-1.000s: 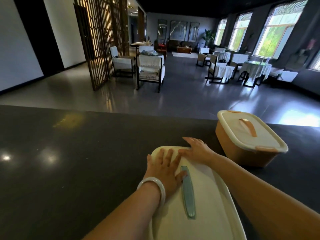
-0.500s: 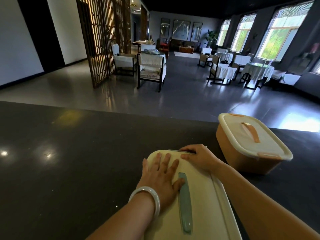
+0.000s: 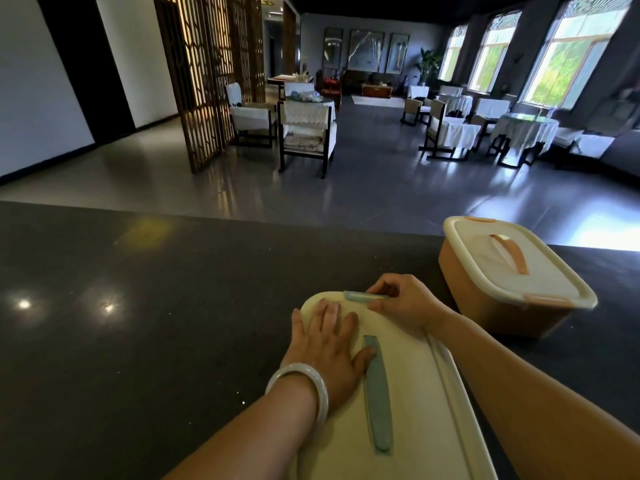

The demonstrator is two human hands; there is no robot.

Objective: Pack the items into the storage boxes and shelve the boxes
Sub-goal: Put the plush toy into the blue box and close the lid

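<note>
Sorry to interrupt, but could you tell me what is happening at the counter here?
A person is closing up a storage box with a cream lid on the dark counter. The left hand rests flat on the lid beside its green handle, while the right hand pinches the green latch at the lid's far edge. A second, orange box sits to the right with its lid on, untouched. Neither box is on a shelf.

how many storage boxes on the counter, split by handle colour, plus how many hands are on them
Boxes with a blue-green handle: 1, the near box
Boxes with an orange handle: 1, the far box
Hands on a box: 2, the left hand flat on the near lid, the right hand at its far-end clip
Total: 2 boxes, 2 hands
</note>
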